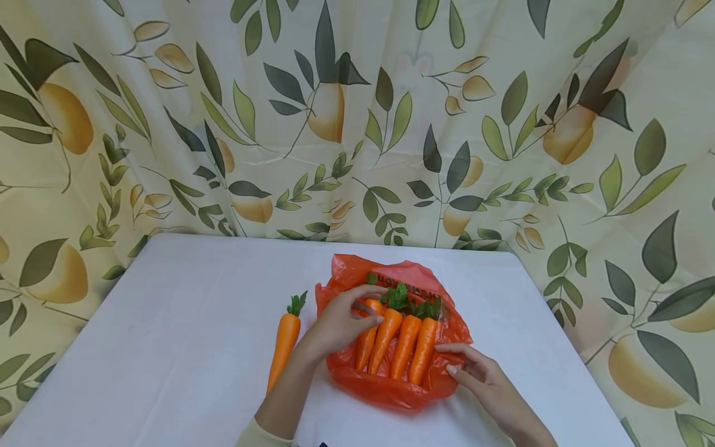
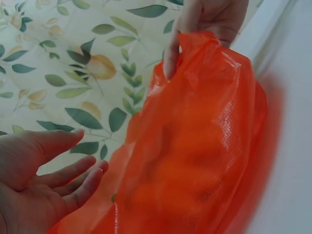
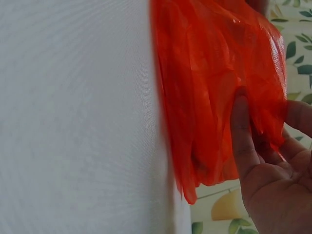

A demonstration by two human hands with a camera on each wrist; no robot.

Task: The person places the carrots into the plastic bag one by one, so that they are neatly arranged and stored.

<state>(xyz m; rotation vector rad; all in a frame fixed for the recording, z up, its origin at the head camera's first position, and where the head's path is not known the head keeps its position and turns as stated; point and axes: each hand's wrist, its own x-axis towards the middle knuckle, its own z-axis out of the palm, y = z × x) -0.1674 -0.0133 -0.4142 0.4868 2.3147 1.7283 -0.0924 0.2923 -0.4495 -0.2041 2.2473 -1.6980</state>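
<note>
An orange plastic bag (image 1: 391,390) lies on the white table (image 1: 167,323) with several orange carrots (image 1: 406,344) side by side in it, green tops pointing away. My left hand (image 1: 341,323) reaches over the bag's left side at the leftmost carrot. In the left wrist view that hand (image 2: 44,185) has relaxed, straight fingers and holds nothing, next to the bag (image 2: 195,146). My right hand (image 1: 477,372) is at the bag's near right edge. There its thumb (image 3: 241,131) and fingers pinch the bag's film (image 3: 209,73). One more carrot (image 1: 283,341) lies loose on the table, left of the bag.
A curtain (image 1: 357,124) printed with leaves and yellow fruit hangs behind and around the table. Bare white tabletop (image 3: 73,122) stretches to the left of the loose carrot and to the right of the bag.
</note>
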